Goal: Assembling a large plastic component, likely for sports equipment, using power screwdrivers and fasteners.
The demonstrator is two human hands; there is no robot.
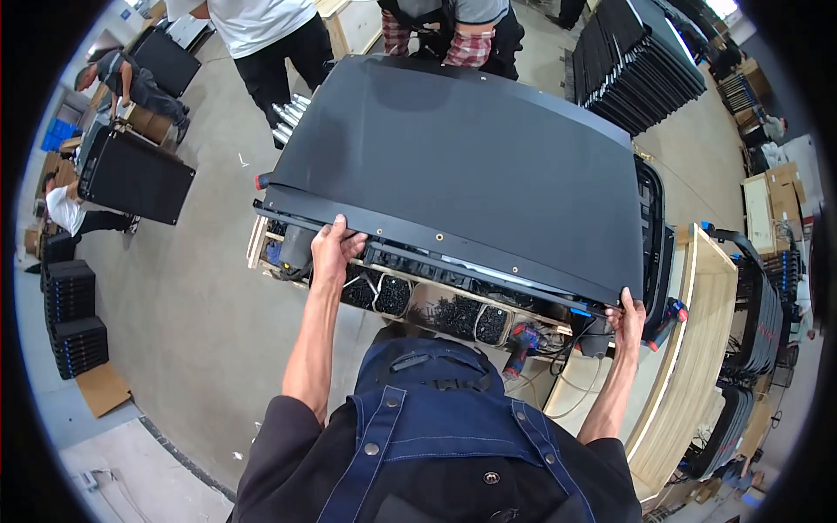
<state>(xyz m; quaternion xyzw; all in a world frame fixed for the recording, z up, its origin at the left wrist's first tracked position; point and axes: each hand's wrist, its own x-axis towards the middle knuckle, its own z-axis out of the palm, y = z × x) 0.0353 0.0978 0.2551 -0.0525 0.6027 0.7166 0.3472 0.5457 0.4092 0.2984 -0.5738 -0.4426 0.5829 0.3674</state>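
Observation:
A large black panel (pixel 471 148) with brass-coloured holes along its near edge lies across a wooden-framed workbench in front of me. My left hand (pixel 331 251) grips that near edge left of its middle, thumb on top and some fingers hidden beneath. At the near right corner my right hand (pixel 628 322) holds the same edge, fingers partly underneath. Below the edge, between my hands, sit open bins of small black parts (pixel 394 295). A red and blue power tool (pixel 521 347) hangs near the bench's front, left of my right hand.
Another power tool (pixel 670 322) is right of my right hand. A pale wooden crate (pixel 689 349) stands beside the bench. Two people stand at the far side, one in a white shirt (pixel 260 26). A tall stack of black panels (pixel 632 65) rises at far right.

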